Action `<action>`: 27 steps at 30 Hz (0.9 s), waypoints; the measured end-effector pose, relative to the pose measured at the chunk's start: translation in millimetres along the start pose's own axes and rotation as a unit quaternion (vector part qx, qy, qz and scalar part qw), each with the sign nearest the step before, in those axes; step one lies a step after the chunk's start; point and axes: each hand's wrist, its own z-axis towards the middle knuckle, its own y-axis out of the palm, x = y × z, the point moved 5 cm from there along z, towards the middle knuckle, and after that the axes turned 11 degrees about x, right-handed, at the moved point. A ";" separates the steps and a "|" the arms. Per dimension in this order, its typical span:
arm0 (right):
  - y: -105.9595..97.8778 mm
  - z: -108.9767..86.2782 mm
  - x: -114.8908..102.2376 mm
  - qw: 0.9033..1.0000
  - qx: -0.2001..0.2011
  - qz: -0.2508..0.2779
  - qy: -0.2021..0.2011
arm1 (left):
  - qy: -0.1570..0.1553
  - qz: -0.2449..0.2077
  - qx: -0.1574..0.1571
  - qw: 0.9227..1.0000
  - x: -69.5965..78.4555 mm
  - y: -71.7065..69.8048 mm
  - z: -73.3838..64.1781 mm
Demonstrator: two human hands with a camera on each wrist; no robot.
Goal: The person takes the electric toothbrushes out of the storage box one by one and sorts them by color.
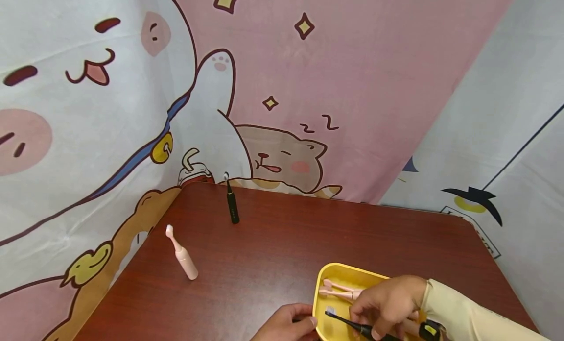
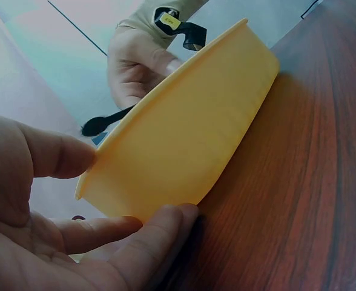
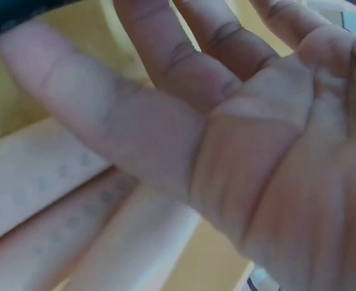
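Note:
My right hand (image 1: 389, 304) reaches into a yellow tray (image 1: 317, 306) and pinches a black electric toothbrush (image 1: 347, 321), its bristled head pointing left. In the right wrist view the thumb presses the dark handle (image 3: 26, 11). Several pink electric toothbrushes (image 1: 337, 293) lie in the tray beside it, their handles (image 3: 39, 170) side by side under the thumb and partly hidden by the hand. My left hand (image 1: 288, 324) grips the tray's near left corner. In the left wrist view its fingers (image 2: 157, 239) bend against the outer wall and rim, with the black brush head (image 2: 96, 125) beyond.
On the reddish-brown table (image 1: 264, 243) another pink electric toothbrush (image 1: 182, 255) lies at the left. Farther back lies another black electric toothbrush (image 1: 232, 204), its head toward the back edge. A cartoon-printed cloth (image 1: 352, 86) hangs along the back and left sides.

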 end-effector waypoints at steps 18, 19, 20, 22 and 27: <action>-31.5 -13.4 -73.6 0.974 0.078 0.077 -0.200 | 0.004 0.007 -0.001 1.000 1.7 -2.7 0.4; -34.0 -13.5 -78.6 0.970 0.093 0.071 -0.211 | 0.000 0.007 -0.002 1.000 1.6 -3.0 0.7; -36.1 -13.4 -83.5 0.966 0.107 0.065 -0.225 | -0.006 0.007 -0.004 1.000 1.4 -3.2 0.8; -41.0 -12.5 -91.8 0.958 0.137 0.048 -0.248 | -0.015 0.005 -0.010 1.000 0.7 -3.3 0.9; -51.4 -7.9 -108.1 0.942 0.194 0.024 -0.273 | -0.026 0.009 -0.015 1.000 -0.5 -3.6 1.7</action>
